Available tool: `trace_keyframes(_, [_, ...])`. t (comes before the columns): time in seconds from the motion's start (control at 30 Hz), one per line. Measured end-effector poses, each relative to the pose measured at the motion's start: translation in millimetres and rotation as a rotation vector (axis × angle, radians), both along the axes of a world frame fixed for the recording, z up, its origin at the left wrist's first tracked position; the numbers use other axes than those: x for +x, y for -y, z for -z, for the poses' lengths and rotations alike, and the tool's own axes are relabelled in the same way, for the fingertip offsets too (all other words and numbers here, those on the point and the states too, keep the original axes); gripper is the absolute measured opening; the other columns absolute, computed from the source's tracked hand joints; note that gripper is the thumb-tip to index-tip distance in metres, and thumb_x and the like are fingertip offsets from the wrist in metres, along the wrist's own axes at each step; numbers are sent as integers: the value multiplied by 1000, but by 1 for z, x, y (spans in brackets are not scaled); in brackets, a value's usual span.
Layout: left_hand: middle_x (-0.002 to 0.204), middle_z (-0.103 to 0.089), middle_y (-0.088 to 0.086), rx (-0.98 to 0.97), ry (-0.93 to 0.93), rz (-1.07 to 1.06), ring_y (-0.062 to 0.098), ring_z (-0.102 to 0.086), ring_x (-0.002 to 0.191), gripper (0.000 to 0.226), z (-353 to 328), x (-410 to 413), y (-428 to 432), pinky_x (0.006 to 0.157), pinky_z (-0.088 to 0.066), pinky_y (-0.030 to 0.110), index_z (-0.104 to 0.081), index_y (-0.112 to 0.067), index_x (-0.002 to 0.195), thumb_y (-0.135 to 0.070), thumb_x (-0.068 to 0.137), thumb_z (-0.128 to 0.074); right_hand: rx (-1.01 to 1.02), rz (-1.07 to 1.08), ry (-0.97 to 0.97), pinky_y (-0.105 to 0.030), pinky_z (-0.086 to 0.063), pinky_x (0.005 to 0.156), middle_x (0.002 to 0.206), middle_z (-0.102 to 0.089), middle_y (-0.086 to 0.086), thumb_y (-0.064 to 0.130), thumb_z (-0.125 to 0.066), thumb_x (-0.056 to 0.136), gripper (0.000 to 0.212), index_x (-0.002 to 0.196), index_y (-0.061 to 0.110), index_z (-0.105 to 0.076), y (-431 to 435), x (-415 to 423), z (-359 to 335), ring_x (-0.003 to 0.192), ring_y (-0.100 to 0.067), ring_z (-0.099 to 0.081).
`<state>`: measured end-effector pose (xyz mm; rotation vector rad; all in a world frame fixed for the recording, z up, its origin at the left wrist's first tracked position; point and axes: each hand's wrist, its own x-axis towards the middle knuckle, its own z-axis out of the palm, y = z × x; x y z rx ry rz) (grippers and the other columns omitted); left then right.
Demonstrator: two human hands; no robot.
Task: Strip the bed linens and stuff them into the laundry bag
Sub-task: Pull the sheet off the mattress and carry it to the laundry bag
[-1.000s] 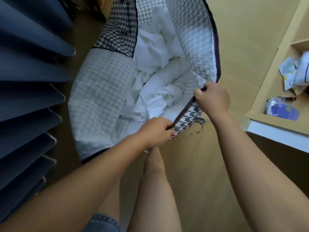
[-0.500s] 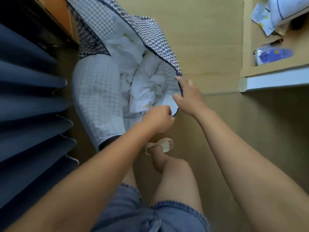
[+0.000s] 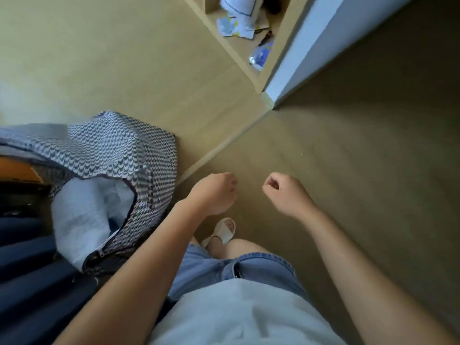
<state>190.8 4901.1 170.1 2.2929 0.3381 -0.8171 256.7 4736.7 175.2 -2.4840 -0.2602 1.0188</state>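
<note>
White crumpled bed linens (image 3: 82, 215) lie stuffed inside a large fabric laundry bag with a black-and-white houndstooth print (image 3: 112, 150), which stands at the left of the view against a pale wooden wall panel (image 3: 124, 58). The bag's mouth gapes toward the camera, its dark-trimmed edge curving round the white cloth, and a zip (image 3: 95, 256) shows at the lower end of the opening. Dark blue pleated fabric (image 3: 25, 282) hangs just beside the bag at the lower left. The left hand (image 3: 214, 192) is raised in front of the body, just to the right of the bag and apart from it, with its fingers curled under and nothing in its grasp. The right hand (image 3: 286, 195) is near it at the same height, closed into a loose fist and likewise holding nothing. Below the hands are light blue denim shorts (image 3: 236, 270), a white shirt (image 3: 236, 314) and one foot in a cream open-toed sandal (image 3: 222, 231) on the brownish floor (image 3: 348, 170). At the top, an open wooden shelf (image 3: 258, 78) holds a blue plastic packet (image 3: 261, 56) and a white packet with blue and yellow print (image 3: 234, 28).
</note>
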Motion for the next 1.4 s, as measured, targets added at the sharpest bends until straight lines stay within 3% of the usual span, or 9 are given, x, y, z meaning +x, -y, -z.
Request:
trace_keyframes(0.13, [112, -65, 1, -17, 8, 121, 21, -62, 94, 32, -20, 61, 57, 74, -42, 23, -57, -20, 123, -29, 95, -47, 6, 209, 60, -29, -40, 62, 72, -59, -1, 22, -52, 89, 12, 80, 15, -58, 74, 24, -16, 70, -22, -54])
trace_keyframes(0.37, [108, -63, -2, -54, 99, 412, 16, -57, 93, 32, -40, 180, 138, 75, -37, 21, -58, -14, 124, -29, 95, -54, 21, 634, 225, -32, -43, 70, 76, -60, 2, 22, -55, 86, 10, 79, 18, -60, 170, 67, -24, 80, -23, -57])
trace_keyframes(0.47, [114, -62, 0, -101, 109, 496, 15, -57, 99, 32, -41, 228, 183, 77, -36, 20, -59, -15, 123, -27, 94, -55, 40, 764, 215, -34, -44, 69, 71, -57, 1, 18, -57, 85, 13, 72, 19, -57, 208, 95, -18, 75, -20, -55])
trace_keyframes(0.57, [114, -63, -3, -110, 115, 645, 16, -58, 100, 32, -43, 285, 235, 79, -41, 22, -60, -18, 123, -30, 94, -55, 79, 929, 244, -36, -43, 67, 67, -54, 0, 15, -58, 84, 22, 64, 20, -52, 247, 136, -17, 69, -18, -49])
trace_keyframes(0.7, [116, -64, -2, -45, 140, 916, 19, -57, 108, 32, -56, 369, 308, 85, -41, 25, -59, -19, 121, -34, 93, -54, 8, 1028, 235, -29, -28, 56, 60, -48, 3, 18, -54, 89, 24, 66, 14, -50, 298, 188, -39, 67, -18, -47])
trace_keyframes(0.8, [119, -64, 4, 29, 166, 1075, 23, -60, 106, 35, -65, 423, 373, 87, -44, 28, -58, -18, 121, -38, 92, -55, -13, 1131, 274, -29, -29, 58, 59, -45, 7, 20, -55, 90, 33, 61, 20, -39, 337, 216, -52, 69, -18, -47])
trace_keyframes(1.0, [121, -63, 8, 5, 131, 1253, 25, -58, 108, 37, -65, 461, 508, 89, -46, 31, -58, -15, 121, -37, 92, -56, 3, 1405, 279, -29, -30, 59, 57, -42, 6, 15, -56, 89, 31, 60, 19, -43, 434, 230, -48, 68, -18, -44])
trace_keyframes(1.23, [122, -62, 7, -38, 136, 1391, 22, -59, 108, 42, -66, 470, 684, 91, -47, 32, -56, -13, 126, -39, 93, -56, -34, 1448, 304, -34, -38, 60, 59, -46, 3, 18, -54, 88, 29, 61, 16, -44, 603, 245, -46, 65, -20, -46])
trace_keyframes(1.4, [119, -63, 5, -7, 189, 1347, 21, -59, 106, 40, -74, 498, 785, 89, -47, 29, -57, -14, 125, -39, 93, -56, -16, 1424, 359, -30, -31, 59, 59, -46, 4, 17, -56, 88, 27, 63, 17, -45, 715, 269, -52, 67, -20, -47])
